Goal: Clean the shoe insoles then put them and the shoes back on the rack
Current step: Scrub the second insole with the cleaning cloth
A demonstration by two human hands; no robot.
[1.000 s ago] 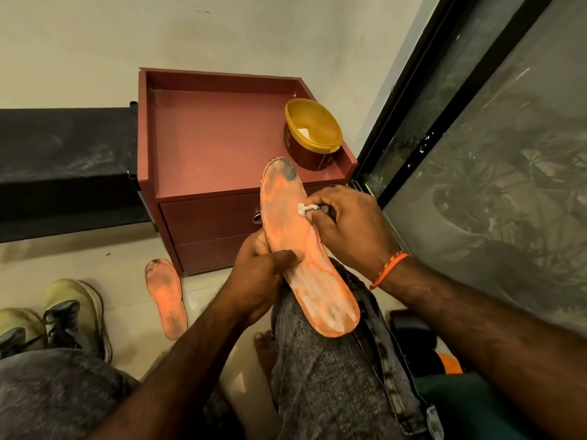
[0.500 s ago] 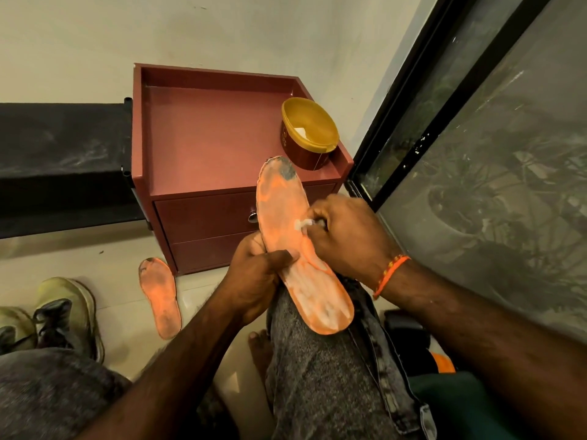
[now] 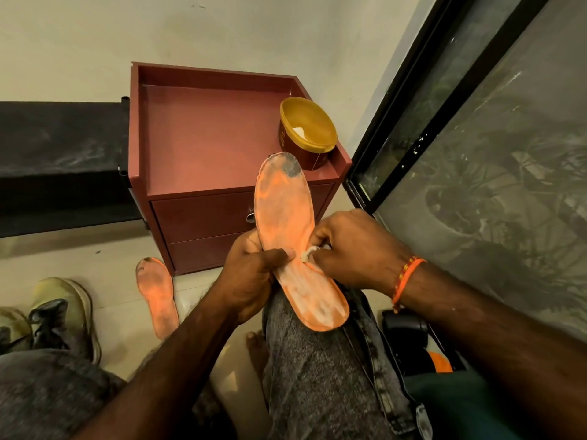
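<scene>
Scrubbing is the step in hand: the left hand (image 3: 251, 277) grips the orange insole (image 3: 292, 239) at its waist, thumb laid across the face, and props its heel end on the raised knee, while the right hand (image 3: 349, 249) pinches a small white wad (image 3: 307, 253), cloth or cotton I cannot tell, and presses it to the insole's middle, just beside the left thumb. To do this well, I judge the wiping should run in short, firm strokes along the length, with the left hand bracing the thin, flexible insole from behind so it does not buckle under pressure. The dark smudge near the toe (image 3: 290, 168) looks like the stubborn part and probably needs extra passes, perhaps with the wad refreshed from the open yellow tub (image 3: 308, 128) standing on the red cabinet (image 3: 203, 138), whose top serves as the surface. The second insole (image 3: 157, 296) lies on the floor near the cabinet's foot, with the pale green shoes (image 3: 63, 309) on the floor at the left, so much of the task remains.
</scene>
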